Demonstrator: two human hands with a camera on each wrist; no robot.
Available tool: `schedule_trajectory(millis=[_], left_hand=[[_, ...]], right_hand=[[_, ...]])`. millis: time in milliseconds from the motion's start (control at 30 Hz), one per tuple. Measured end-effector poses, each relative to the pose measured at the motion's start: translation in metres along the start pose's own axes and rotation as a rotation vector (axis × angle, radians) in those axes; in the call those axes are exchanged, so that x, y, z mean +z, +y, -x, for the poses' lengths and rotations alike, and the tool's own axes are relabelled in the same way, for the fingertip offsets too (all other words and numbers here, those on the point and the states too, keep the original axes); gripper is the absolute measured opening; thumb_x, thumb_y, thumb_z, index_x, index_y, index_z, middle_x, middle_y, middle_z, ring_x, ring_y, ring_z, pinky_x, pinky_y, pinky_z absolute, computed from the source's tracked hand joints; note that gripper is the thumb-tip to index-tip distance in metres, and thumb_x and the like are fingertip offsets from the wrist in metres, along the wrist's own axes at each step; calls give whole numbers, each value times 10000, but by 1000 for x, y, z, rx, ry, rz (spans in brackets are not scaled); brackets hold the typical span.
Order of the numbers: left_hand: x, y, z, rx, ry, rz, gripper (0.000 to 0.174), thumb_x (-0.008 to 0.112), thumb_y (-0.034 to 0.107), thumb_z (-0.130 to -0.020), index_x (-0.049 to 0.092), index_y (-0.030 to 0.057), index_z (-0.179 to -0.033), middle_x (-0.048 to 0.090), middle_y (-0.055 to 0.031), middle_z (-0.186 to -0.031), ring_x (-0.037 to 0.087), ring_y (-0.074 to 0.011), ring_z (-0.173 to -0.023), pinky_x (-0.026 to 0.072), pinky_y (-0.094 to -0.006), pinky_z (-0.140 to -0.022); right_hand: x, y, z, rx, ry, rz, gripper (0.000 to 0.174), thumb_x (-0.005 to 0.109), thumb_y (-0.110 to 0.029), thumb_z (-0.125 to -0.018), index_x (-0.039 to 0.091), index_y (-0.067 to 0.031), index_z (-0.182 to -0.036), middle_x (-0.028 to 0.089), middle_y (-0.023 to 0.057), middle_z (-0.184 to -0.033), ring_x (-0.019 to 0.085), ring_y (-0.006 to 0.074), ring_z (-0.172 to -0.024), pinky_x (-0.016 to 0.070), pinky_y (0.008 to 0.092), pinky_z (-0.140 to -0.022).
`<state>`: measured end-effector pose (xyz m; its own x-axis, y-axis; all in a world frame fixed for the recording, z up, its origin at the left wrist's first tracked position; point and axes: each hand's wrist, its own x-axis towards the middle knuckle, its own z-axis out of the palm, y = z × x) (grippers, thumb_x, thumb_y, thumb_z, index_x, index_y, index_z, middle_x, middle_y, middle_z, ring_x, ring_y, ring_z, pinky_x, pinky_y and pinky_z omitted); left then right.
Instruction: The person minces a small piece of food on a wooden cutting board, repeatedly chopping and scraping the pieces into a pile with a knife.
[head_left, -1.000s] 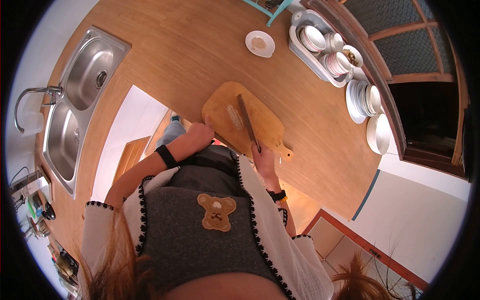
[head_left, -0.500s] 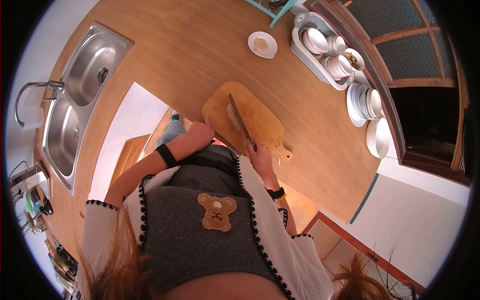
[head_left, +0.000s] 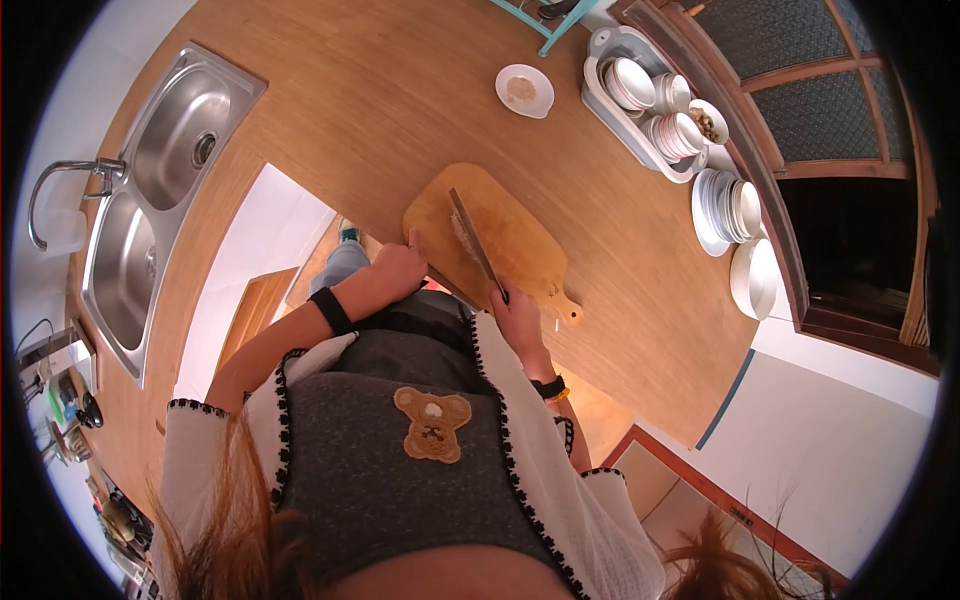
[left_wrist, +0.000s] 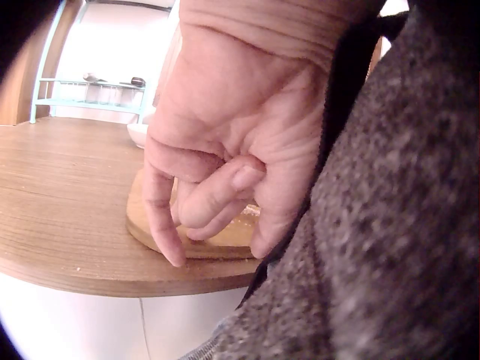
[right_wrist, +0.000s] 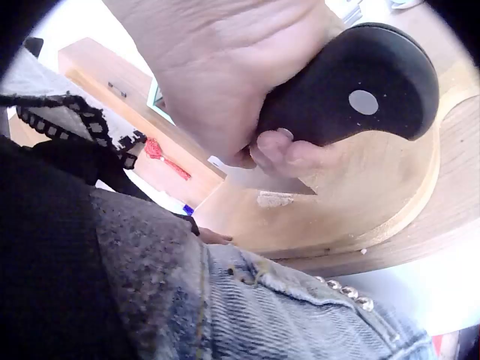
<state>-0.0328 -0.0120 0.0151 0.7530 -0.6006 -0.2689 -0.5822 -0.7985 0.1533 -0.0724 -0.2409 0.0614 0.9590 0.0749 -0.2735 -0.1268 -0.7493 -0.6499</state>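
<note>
My right hand (head_left: 519, 318) grips the black handle (right_wrist: 337, 94) of a kitchen knife (head_left: 472, 235). Its blade slants across a wooden cutting board (head_left: 525, 245), over a small pile of pale, finely chopped food (right_wrist: 274, 199) that shows along the blade's left side in the head view. At the board's near left corner rests my left hand (head_left: 398, 270), one finger pointing forward along the edge. In the left wrist view its fingers (left_wrist: 214, 199) bend loosely in front of the board, one curled back toward the palm and one reaching down near the counter edge.
A white dish (head_left: 524, 90) with a beige substance stands beyond the board. Back right are a grey basin (head_left: 600, 45) of bowls, stacked plates (head_left: 710, 210) and a white bowl (head_left: 754, 278). A double sink (head_left: 180, 130) lies left. The wooden counter (head_left: 360, 110) ends near my body.
The knife has swung left, its tip moving from the right of the chopped pile to over it. My right hand shifts slightly left with it; the left hand keeps its place.
</note>
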Motion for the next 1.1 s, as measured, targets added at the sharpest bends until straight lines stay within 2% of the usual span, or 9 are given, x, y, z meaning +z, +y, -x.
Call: schedule_trajectory(millis=[200,400,500,567,700,800,900,1000,1100], left_hand=[[1,-2,-1,-19,-47,54,352,461,144,-753,500,-101,-1002,431,-396,-1102,593,-321,-546,453,-406,-426],[1,-3,1,3,4,-8,339,457,128,-749,497,-105,-992,432,-401,-1094,595,-316,-547,455,-411,-428],[3,-4,1,82,42,41,337,456,123,-747,498,-108,-990,432,-404,-1090,594,-321,-544,453,-415,-425],[-2,-2,1,18,34,35,345,458,118,-744,498,-116,-994,434,-408,-1079,592,-320,-538,457,-410,-432],[1,-4,3,64,15,60,359,457,112,-742,489,-134,-1001,431,-415,-1070,587,-329,-533,455,-416,-429],[3,-5,1,19,0,71,366,461,115,-742,481,-133,-1011,436,-408,-1070,586,-332,-535,457,-419,-435],[9,-5,2,34,28,56,354,466,121,-741,485,-108,-1010,441,-391,-1088,587,-334,-539,456,-425,-436],[5,-4,0,-34,-27,90,331,468,128,-741,493,-83,-995,447,-379,-1096,590,-329,-544,461,-423,-446],[3,-4,3,39,68,56,314,466,133,-744,499,-72,-981,442,-380,-1104,594,-328,-550,466,-420,-454]], right_hand=[[3,0,0,14,-18,15,241,490,-247,-847,570,-76,-997,590,197,-741,570,380,-703,450,438,-578],[8,-2,0,-12,8,-5,235,490,-242,-845,572,-77,-990,592,195,-750,570,381,-708,452,440,-582],[8,-3,2,48,4,-52,233,491,-243,-845,576,-78,-986,593,190,-745,569,382,-700,450,443,-582],[10,-1,2,-11,33,-6,238,492,-248,-845,578,-80,-990,591,194,-734,570,379,-693,448,446,-582],[8,-5,3,59,-17,-48,242,491,-251,-845,578,-85,-998,590,196,-734,571,378,-692,449,447,-583],[8,-3,0,-10,4,-22,250,486,-260,-848,574,-90,-1009,592,192,-737,571,378,-696,451,443,-586],[9,-4,3,38,-18,-8,250,485,-260,-848,569,-94,-1016,595,185,-742,570,379,-700,452,443,-593],[10,-1,-1,-32,-7,2,251,485,-261,-848,565,-96,-1019,596,190,-741,570,382,-703,451,450,-595],[12,-2,0,10,-34,10,251,487,-260,-845,563,-97,-1020,594,198,-744,569,385,-710,450,457,-600]])
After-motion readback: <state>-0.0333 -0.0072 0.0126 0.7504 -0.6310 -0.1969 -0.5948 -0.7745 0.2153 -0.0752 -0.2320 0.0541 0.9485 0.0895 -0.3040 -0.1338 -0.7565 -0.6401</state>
